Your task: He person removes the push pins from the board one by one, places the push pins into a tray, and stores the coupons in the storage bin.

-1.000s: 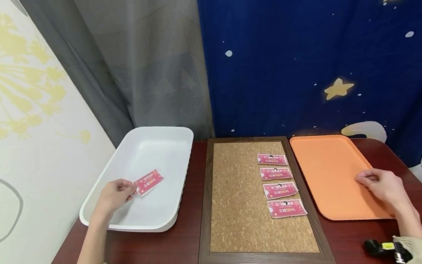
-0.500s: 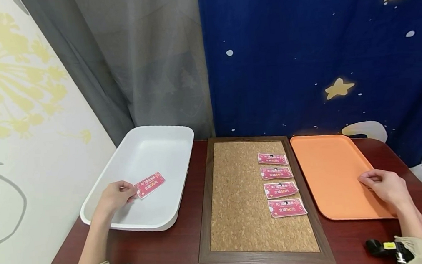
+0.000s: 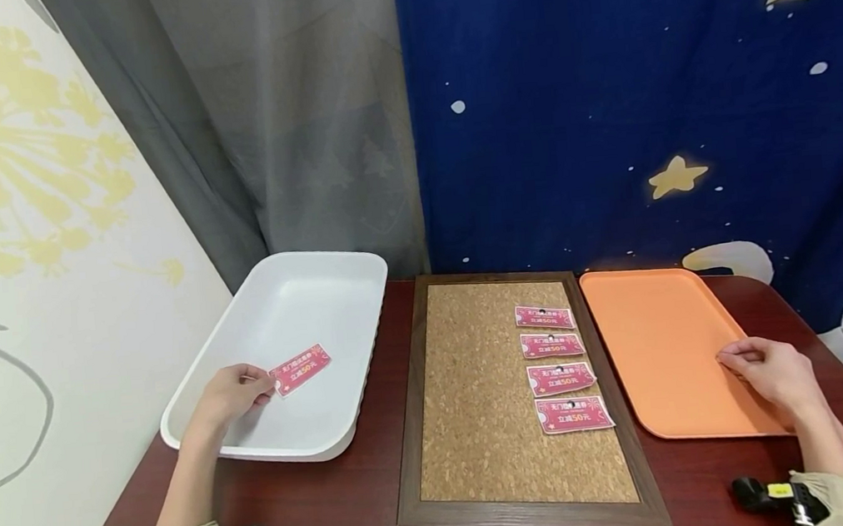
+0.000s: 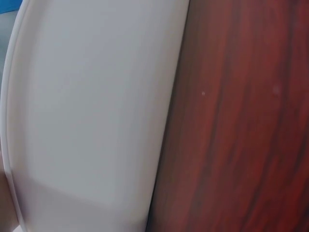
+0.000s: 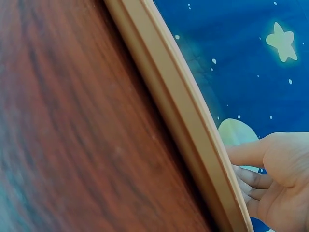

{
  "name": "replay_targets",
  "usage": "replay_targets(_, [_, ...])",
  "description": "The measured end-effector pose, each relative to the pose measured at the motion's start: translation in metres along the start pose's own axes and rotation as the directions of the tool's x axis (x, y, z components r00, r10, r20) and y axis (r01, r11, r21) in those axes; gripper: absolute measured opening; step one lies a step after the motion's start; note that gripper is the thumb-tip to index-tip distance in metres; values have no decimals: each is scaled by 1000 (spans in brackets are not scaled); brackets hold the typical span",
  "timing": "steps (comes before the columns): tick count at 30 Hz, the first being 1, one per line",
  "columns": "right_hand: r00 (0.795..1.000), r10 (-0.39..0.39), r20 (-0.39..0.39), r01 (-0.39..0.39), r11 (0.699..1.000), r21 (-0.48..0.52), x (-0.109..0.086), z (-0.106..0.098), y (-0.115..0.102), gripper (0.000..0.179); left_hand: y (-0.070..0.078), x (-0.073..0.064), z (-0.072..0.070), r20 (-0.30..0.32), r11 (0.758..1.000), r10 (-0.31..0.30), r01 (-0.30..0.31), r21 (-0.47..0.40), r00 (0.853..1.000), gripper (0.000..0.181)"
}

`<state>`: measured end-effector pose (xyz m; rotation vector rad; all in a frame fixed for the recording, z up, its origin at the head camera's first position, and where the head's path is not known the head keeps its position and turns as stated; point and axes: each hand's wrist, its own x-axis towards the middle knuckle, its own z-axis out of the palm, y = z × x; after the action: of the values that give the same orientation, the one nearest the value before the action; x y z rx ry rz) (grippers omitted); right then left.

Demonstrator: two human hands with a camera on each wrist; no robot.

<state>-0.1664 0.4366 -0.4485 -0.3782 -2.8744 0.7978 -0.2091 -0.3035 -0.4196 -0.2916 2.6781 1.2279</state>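
In the head view my left hand [image 3: 232,398] pinches the left end of a pink coupon [image 3: 303,368] over the white bin [image 3: 323,305]. The coupon slants up to the right, printed side up. My right hand [image 3: 771,370] is over the orange tray [image 3: 668,333], its thumb and forefinger near each other and the other fingers loosely bent. Nothing shows between those fingertips. Between bin and tray lies a framed cork board [image 3: 478,392]. Down its right side hang several pink coupons [image 3: 574,414], each with a dark pin at its top.
The dark red table [image 3: 323,514] carries everything. Grey and blue star-patterned curtains [image 3: 529,120] close off the back, and a white wall [image 3: 58,328] stands on the left. In the left wrist view the bin's outer side [image 4: 91,96] fills much of the frame.
The left hand and its coupon have shifted very slightly right and down against the bin. The right hand has moved a touch to the right. The board's coupons look unchanged.
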Motion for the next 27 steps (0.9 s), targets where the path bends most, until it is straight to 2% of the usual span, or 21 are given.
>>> replay_targets(10, [999, -33, -31, 33, 999, -11, -2, -4, -1, 35, 0, -2, -3, -47, 999, 8, -6, 52, 999, 37])
replay_targets(14, [997, -57, -46, 58, 998, 18, -5, -3, -2, 35, 1, -5, -5, -67, 998, 25, -21, 56, 997, 37])
replay_targets(19, [996, -70, -48, 73, 996, 60, -7, -3, -6, 34, 5, -9, -6, -94, 996, 76, -73, 44, 993, 37])
replay_targets(24, [992, -102, -78, 105, 994, 38, -5, -4, -13, 34, 12, -12, -3, -110, 990, 138, -134, 39, 984, 37])
replay_targets(27, [987, -134, -92, 138, 990, 34, -5, -4, -18, 31, 18, -13, -1, -108, 989, 151, -149, 26, 983, 37])
